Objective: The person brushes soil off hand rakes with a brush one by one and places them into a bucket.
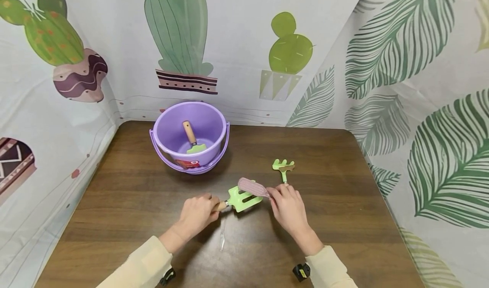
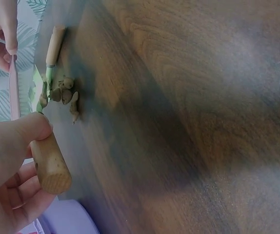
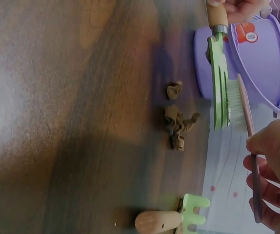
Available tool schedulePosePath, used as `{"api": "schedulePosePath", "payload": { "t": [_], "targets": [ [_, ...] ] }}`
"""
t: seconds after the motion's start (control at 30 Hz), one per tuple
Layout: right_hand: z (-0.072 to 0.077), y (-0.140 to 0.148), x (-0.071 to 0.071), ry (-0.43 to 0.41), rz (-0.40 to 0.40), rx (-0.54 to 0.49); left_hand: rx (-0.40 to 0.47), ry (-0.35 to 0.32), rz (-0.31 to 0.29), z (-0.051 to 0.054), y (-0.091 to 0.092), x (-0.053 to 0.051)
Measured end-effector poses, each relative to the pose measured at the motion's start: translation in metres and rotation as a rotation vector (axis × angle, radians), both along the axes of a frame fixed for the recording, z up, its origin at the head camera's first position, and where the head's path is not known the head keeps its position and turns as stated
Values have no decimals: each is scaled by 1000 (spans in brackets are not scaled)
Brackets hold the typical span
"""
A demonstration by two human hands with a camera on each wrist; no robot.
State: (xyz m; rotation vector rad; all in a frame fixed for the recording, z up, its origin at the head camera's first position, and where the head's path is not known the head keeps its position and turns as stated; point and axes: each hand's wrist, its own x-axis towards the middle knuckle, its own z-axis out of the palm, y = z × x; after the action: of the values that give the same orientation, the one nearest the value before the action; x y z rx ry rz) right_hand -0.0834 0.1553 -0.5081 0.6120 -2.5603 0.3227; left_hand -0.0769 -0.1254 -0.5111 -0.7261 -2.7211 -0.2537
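Observation:
My left hand (image 1: 196, 211) grips the wooden handle of a green hand fork (image 1: 237, 199), holding it above the table with the tines to the right. A pink brush (image 1: 252, 187) with white bristles (image 3: 235, 105) is pinched by my right hand (image 1: 288, 207). In the right wrist view those bristles meet the fork's tines. Brown clumps (image 3: 175, 124), like soil or clay, lie on the table below the fork; the head view hides them. Just beyond my right hand rests a small green rake (image 1: 284, 167) with a brown smear on its head.
A purple bucket (image 1: 160, 129) with its handle lowered stands at the back left of the wooden table (image 1: 324, 160). Inside leans a green-bladed tool with a wooden handle (image 1: 188, 132). A printed cloth (image 1: 237, 46) hangs behind the table. A clear sliver (image 1: 222, 240) lies near the front.

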Motion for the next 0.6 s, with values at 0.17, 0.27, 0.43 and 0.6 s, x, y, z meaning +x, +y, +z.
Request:
{"api": "schedulePosePath", "payload": {
  "t": [0.17, 0.27, 0.43, 0.6],
  "targets": [
    [-1, 10, -2, -8, -55, -20, -15, -18, 4, 1, -2, 0],
    [-1, 18, -4, -6, -83, -29, -17, -23, 5, 1, -4, 0],
    [-1, 28, -5, 1, -118, -44, -17, -30, 11, 1, -5, 0],
    [-2, 32, -5, -5, -132, -58, -12, -46, 17, 1, -6, 0]
  ]
}}
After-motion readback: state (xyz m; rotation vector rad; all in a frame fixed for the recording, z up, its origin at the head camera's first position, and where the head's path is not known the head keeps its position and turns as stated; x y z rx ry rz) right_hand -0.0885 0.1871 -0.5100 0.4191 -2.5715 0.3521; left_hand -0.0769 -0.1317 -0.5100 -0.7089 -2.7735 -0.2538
